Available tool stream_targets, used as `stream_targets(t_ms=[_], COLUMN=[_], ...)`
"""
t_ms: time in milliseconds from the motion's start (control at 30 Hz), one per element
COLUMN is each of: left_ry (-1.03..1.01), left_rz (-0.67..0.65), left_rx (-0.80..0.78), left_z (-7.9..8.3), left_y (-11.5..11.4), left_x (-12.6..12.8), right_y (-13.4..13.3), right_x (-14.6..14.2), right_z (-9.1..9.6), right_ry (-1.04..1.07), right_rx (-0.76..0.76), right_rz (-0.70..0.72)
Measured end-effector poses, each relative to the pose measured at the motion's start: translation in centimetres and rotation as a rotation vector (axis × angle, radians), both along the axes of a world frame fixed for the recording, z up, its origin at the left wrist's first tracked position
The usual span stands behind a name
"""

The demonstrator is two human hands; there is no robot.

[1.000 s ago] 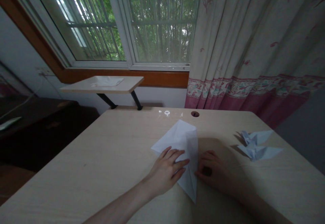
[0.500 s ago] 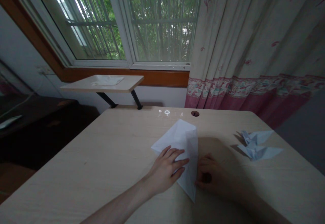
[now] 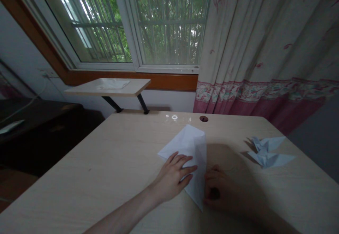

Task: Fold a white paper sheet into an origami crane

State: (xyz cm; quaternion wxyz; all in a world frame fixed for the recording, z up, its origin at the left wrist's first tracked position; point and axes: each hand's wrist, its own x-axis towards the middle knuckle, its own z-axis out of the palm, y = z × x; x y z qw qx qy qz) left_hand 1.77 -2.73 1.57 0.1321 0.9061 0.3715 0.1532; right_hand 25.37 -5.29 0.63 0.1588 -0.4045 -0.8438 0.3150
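Note:
A white sheet of paper (image 3: 200,149), folded into a kite-like shape, lies on the wooden desk with its narrow point toward me. My left hand (image 3: 176,175) rests flat on its left part, fingers spread and pressing it down. At the paper's lower right edge, my right hand (image 3: 222,188) is curled, with thumb and fingertips closed at that edge. Shadow darkens this hand, so the exact contact of its fingertips is hard to make out. Farther right on the desk sit two folded paper birds (image 3: 267,156), close together.
The desk (image 3: 106,167) has a round cable hole (image 3: 203,119) near its back edge. A small raised shelf (image 3: 137,85) at the back left carries a crumpled white tissue (image 3: 112,83). Behind are a barred window and a curtain (image 3: 238,50). Dark furniture (image 3: 39,117) stands left.
My right hand has slid slightly down along the paper's right edge, toward me. The left hand and the paper hold their place.

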Motion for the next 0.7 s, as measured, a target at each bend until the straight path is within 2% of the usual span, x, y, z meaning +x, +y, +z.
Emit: stream_targets(t_ms=[433,700], left_ry=[-0.025,-0.028], left_rz=[0.001,0.0], left_rx=[0.014,0.036], left_z=[-0.2,-0.5], left_y=[0.0,0.0], left_x=[-0.1,-0.1], right_y=[-0.7,-0.9], right_x=[-0.2,-0.3], right_z=[0.7,1.2], right_ry=[0.039,0.029], right_rx=[-0.006,-0.029], right_rz=[0.06,0.043])
